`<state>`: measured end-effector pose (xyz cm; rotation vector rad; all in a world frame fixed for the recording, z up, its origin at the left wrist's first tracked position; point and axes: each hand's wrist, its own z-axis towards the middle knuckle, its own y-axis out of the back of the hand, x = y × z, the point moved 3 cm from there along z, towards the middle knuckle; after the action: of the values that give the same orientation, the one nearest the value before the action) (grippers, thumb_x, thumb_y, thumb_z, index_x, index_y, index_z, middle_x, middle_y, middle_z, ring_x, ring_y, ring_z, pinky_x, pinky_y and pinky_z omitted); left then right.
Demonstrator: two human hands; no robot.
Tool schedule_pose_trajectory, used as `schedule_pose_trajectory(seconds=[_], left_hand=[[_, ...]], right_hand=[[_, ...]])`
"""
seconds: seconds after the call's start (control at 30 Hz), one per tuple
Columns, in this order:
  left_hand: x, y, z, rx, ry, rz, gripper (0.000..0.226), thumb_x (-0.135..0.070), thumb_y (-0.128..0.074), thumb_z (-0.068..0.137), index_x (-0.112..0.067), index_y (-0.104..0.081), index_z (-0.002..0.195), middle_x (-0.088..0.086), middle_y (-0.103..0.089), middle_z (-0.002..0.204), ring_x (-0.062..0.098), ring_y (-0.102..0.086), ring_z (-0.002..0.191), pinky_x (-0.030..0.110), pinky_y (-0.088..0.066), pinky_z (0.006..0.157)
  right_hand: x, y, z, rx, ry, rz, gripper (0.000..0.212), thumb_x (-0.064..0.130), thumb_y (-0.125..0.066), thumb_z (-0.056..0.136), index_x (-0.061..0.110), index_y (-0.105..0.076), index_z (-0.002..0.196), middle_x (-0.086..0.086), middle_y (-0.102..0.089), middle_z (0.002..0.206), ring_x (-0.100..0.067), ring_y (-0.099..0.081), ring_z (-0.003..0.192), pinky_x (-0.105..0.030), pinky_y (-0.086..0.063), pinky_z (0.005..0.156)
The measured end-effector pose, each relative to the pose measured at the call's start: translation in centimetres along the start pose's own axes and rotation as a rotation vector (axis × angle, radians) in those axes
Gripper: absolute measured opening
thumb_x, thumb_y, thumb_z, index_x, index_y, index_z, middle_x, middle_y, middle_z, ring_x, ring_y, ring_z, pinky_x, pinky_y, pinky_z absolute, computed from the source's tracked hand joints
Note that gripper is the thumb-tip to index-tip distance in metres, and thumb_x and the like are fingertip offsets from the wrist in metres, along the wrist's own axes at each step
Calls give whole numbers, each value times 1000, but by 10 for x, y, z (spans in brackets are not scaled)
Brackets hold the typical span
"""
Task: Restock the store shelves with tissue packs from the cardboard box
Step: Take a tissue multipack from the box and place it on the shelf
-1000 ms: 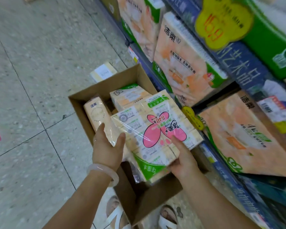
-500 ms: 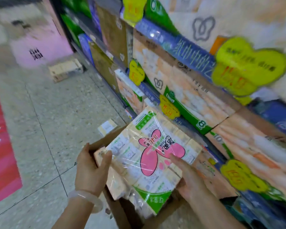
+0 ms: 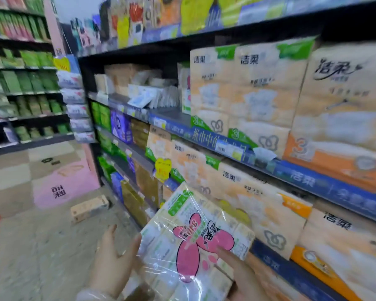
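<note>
Low in the frame, the left hand [image 3: 115,257] and right hand [image 3: 237,266] clasp the clear-wrapped tissue multipack with a pink flower label [image 3: 195,242] from either side, beside the black shelves [image 3: 226,35]. Its slick film could slip, since only the fingers pinch it

Bright, motion-blurred, wide-angle edge distortion

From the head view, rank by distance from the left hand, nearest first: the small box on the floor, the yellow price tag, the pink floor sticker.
From the left hand:
1. Small box on the floor, just ahead.
2. Yellow price tag, up right on the shelf edge.
3. Pink floor sticker, farther down the aisle.
</note>
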<state>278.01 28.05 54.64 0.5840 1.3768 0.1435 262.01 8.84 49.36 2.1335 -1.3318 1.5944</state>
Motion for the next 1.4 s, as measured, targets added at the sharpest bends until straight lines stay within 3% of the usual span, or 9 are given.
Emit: schedule_pose_trajectory(seconds=[0.2, 0.47, 0.63, 0.77, 0.9, 1.03, 1.13, 1.27, 1.4], left_hand=[[-73, 27, 6, -3, -149, -60, 65, -27, -65, 84, -11, -36, 140, 12, -38, 144, 26, -34, 134, 37, -26, 107], [-67, 54, 76, 24, -248, -59, 96, -81, -51, 57, -16, -46, 128, 4, -58, 121, 22, -54, 114, 47, -43, 99], [-55, 102, 122, 62, -255, -49, 70, -30, -65, 84, -7, -33, 141, 12, -39, 142, 24, -32, 135, 37, -26, 110], [-34, 144, 180, 129, -259, 29, 70, -32, -62, 86, -10, -28, 143, 10, -31, 147, 22, -26, 138, 35, -23, 111], [-20, 173, 229, 149, -277, 43, 71, -34, -62, 85, -10, -29, 143, 11, -31, 147, 23, -25, 139, 39, -23, 113], [-14, 177, 271, 161, -283, 52, 73, -41, -62, 84, -12, -29, 143, 10, -30, 148, 23, -25, 139, 40, -24, 113], [-17, 171, 300, 185, -285, 23, 86, -55, -56, 75, -12, -28, 144, 9, -30, 148, 22, -23, 140, 38, -22, 113], [-25, 157, 345, 223, -325, 28, 89, -59, -54, 72, -11, -29, 142, 7, -34, 145, 22, -26, 137, 36, -22, 111], [-39, 147, 399, 231, -381, 41, 70, -37, -60, 86, -12, -27, 144, 7, -27, 150, 21, -24, 139, 36, -22, 112]], right_hand=[[73, -30, -29, 31, 90, 57, 61, 27, -82, 57, 9, -68, 114, -6, -60, 121, -29, -55, 111, -41, -44, 93], [96, -83, -35, -63, 213, 71, 54, 16, -79, 66, 6, -63, 117, -1, -66, 84, -17, -61, 63, -25, -42, 45], [74, -163, 4, -64, 183, 125, 69, 19, -83, 41, 3, -68, 107, -21, -71, 98, -32, -70, 80, -40, -57, 68], [64, -234, 33, -114, 185, 161, 52, 12, -84, 48, -7, -63, 92, -24, -68, 82, -31, -66, 75, -49, -53, 85], [54, -286, 66, -120, 169, 163, 82, 23, -87, 30, 2, -69, 107, -22, -72, 97, -33, -69, 78, -36, -56, 66], [53, -304, 102, -194, 183, 160, 110, 38, -94, 12, 9, -64, 114, -17, -70, 106, -33, -70, 91, -48, -55, 85], [71, -316, 117, -225, 217, 127, 99, 30, -92, 29, 7, -60, 120, -17, -67, 108, -33, -67, 94, -41, -57, 74], [95, -324, 145, -218, 245, 136, 61, 11, -83, 66, 1, -56, 120, -22, -69, 93, -26, -70, 53, -28, -51, 41], [125, -338, 178, -242, 344, 129, 44, 14, -82, 65, 6, -65, 105, -15, -70, 83, -22, -69, 56, -25, -51, 46]])
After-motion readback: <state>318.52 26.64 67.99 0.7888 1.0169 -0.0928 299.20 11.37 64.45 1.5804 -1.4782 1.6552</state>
